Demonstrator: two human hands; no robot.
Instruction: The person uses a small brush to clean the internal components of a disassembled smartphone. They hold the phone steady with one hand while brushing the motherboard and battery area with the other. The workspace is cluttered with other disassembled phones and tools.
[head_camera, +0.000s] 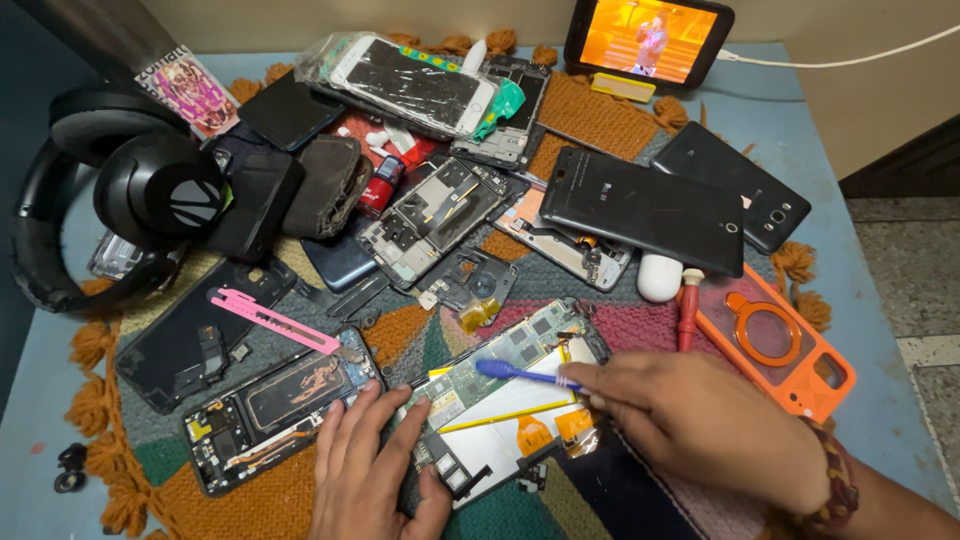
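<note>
An opened phone (500, 395) with a bare circuit board and white battery lies on the mat near the front edge. My left hand (368, 470) presses flat on its lower left corner, fingers apart. My right hand (690, 415) pinches a blue plastic pry tool (520, 374), its tip resting on the circuit board. A second opened phone body (280, 405) lies just left of my left hand.
Several phones, back covers and frames crowd a woven mat (590, 110) on a blue table (880, 400). Black headphones (120, 195) sit at left, a pink cutter (272, 320) beside them, an orange case (775, 340) at right, and a lit phone (648, 38) stands behind.
</note>
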